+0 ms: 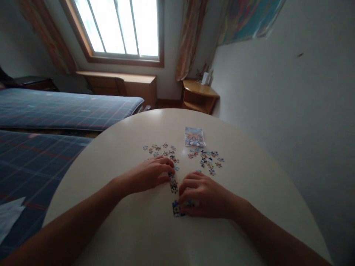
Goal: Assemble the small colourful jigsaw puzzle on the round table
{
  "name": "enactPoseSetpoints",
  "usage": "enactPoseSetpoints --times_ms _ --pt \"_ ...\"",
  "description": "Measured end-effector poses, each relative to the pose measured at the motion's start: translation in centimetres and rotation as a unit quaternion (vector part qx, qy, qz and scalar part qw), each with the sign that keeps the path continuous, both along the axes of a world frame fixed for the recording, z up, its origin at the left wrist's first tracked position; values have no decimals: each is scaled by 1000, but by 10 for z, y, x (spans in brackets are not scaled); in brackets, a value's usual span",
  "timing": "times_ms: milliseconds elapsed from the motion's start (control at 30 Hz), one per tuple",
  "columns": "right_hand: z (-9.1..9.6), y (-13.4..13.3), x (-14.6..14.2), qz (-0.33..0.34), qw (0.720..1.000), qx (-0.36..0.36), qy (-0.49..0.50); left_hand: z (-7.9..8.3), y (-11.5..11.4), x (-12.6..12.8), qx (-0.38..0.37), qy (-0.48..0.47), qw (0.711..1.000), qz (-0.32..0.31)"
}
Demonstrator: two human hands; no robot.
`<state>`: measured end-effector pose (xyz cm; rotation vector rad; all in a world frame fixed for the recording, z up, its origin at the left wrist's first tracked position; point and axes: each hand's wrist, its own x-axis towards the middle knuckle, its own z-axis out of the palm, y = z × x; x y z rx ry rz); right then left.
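We see no box, tray or bowl on the round white tabletop point(133, 229); the jigsaw pieces lie straight on its surface. A joined strip of puzzle pieces point(173, 184) runs between our two hands, and a small joined block of pieces point(176, 209) lies at its near end, partly under our right fingers.

Our left hand point(151, 173) lies palm down, the forearm coming in from the lower left. Its fingers are curled loosely together, and the fingertips point(169, 170) touch the far end of the strip. We cannot tell whether they pinch a piece or only press on it.

Our right hand point(203, 195) also lies palm down, the forearm coming in from the lower right. Its fingers are bent and close together, resting on the tabletop just beside the strip, with the lower fingers on the small block. Whether a piece is held beneath them is hidden.

Beyond the left hand lies a scatter of loose pieces point(161, 149). A second scatter of loose pieces point(208, 159) lies beyond the right hand. Just past that scatter lies a printed picture card point(194, 136), flat on the tabletop.

Behind the tabletop stand a bed with a plaid cover point(55, 111), a window point(119, 26) and a small wooden corner shelf point(198, 96).
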<state>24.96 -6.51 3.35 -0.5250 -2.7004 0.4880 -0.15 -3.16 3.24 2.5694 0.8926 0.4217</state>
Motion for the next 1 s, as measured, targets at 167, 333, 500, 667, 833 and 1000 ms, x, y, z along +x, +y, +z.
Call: enactPoseSetpoints --times_ms 167,333,500,667,833,1000 --pt "1 2 2 -5 1000 0 14 -3 15 -15 66 6 996 57" --pt "4 14 16 -99 993 57 36 -8 33 -36 84 20 985 149" --pt "6 28 35 -203 973 101 54 -10 44 -57 55 30 988 144" --pt "7 33 44 -271 955 111 56 -4 52 -77 29 32 982 183" --pt "5 36 46 -296 949 87 58 5 52 -81 -15 61 974 220" --pt "4 36 45 -291 952 83 52 12 47 -78 -32 86 970 226"
